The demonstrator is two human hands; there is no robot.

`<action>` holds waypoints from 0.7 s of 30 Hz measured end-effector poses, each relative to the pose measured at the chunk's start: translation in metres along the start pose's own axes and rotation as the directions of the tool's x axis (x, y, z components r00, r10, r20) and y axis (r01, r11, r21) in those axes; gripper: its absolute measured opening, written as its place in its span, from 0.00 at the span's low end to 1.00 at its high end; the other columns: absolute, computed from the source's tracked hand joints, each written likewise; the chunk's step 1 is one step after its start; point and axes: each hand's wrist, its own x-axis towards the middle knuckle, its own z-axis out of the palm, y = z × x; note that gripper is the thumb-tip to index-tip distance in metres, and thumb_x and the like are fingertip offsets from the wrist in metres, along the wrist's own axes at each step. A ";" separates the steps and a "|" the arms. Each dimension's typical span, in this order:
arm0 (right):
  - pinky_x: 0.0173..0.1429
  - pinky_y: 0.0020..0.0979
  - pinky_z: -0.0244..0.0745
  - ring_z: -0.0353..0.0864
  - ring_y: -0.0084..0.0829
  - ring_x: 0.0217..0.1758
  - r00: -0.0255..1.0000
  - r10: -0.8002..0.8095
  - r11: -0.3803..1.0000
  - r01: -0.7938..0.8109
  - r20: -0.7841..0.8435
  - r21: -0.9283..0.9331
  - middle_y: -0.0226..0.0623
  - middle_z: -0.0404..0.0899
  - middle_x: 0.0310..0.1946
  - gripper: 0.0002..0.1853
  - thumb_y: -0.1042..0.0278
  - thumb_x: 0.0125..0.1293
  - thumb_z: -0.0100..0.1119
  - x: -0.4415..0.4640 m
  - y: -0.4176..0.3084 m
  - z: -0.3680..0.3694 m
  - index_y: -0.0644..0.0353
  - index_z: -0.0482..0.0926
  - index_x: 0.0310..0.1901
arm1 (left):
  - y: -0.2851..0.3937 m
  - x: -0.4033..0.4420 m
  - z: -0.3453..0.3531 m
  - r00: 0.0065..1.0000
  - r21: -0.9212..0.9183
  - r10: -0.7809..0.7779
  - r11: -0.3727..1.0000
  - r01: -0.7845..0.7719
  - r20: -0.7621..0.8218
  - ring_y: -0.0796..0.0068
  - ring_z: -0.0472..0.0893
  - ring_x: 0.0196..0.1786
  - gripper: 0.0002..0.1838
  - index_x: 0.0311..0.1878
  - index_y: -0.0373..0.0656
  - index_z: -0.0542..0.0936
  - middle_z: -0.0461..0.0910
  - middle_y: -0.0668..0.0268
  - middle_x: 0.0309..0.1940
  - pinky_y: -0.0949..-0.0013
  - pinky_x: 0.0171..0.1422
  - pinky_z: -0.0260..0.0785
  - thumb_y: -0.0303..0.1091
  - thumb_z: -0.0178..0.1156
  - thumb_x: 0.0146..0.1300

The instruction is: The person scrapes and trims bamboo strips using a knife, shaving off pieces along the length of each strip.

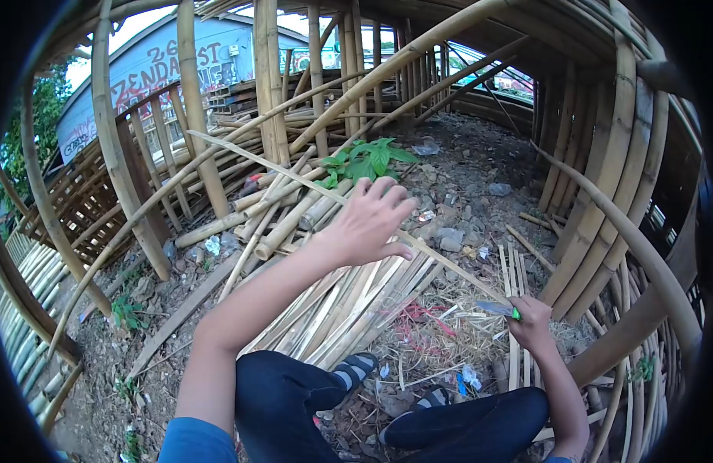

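**Long bamboo strip slants under your open left hand to your closed right**

Nearest you, at the bottom of the frame, are your bent knees in dark trousers (468,424), with your sandals (355,370) on the littered ground between them. At the lower right, your right hand (531,322) is closed, its fingers clamped on the green handle of a knife (495,308) whose blade points left. The lower end of the long bamboo strip (464,272) reaches the knuckle side of that hand, just beside the blade; whether the fingers also grip it, you cannot tell from here.

Near the middle of the frame, your left hand (368,222) is open — fingers bent and a little apart, thumb well clear of them. The strip passes beneath this hand, showing again on both sides; whether the palm touches it is hidden. Below lies a fanned pile of split strips (333,309), with pale shavings (433,339) to its right.

Beyond your left hand, a leafy green plant (372,158) grows beside cut bamboo poles (283,231). The strip's far end comes out at the upper left, in front of upright bamboo posts (198,108) — and past those stands a blue wall (152,77) with red lettering.
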 end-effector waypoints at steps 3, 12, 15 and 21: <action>0.28 0.40 0.71 0.78 0.41 0.24 1.000 0.028 0.999 -0.029 0.014 0.025 0.38 0.75 0.22 0.16 0.74 0.42 0.67 -0.023 0.017 0.001 0.57 0.85 0.38 | -0.045 -0.030 -0.008 0.986 0.143 -0.143 0.978 0.154 -0.083 0.53 0.65 0.72 0.51 0.68 0.43 0.69 0.70 0.54 0.63 0.47 0.73 0.52 0.71 0.67 0.50; 0.29 0.40 0.70 0.77 0.43 0.24 0.991 0.048 0.995 -0.058 0.121 0.083 0.39 0.73 0.20 0.12 0.73 0.42 0.68 -0.055 0.055 -0.005 0.60 0.84 0.33 | -0.122 -0.065 0.070 0.992 0.306 -0.117 0.944 0.123 -0.040 0.58 0.79 0.50 0.17 0.45 0.43 0.78 0.81 0.61 0.41 0.50 0.62 0.63 0.36 0.69 0.54; 0.31 0.42 0.71 0.79 0.46 0.26 0.982 0.114 0.975 -0.140 0.151 0.171 0.41 0.77 0.22 0.12 0.71 0.45 0.72 -0.069 0.064 0.008 0.61 0.83 0.34 | -0.126 -0.069 0.101 0.980 0.120 -0.195 0.973 0.198 -0.029 0.50 0.83 0.37 0.09 0.33 0.42 0.77 0.82 0.57 0.28 0.51 0.43 0.75 0.31 0.68 0.53; 0.33 0.43 0.73 0.82 0.46 0.28 0.928 0.258 0.938 -0.307 0.268 0.159 0.43 0.82 0.26 0.14 0.66 0.49 0.78 -0.083 0.073 0.020 0.61 0.83 0.34 | -0.108 -0.091 0.151 0.903 -0.021 -0.338 0.934 0.356 0.266 0.44 0.84 0.36 0.11 0.31 0.39 0.80 0.83 0.48 0.28 0.46 0.42 0.74 0.38 0.67 0.60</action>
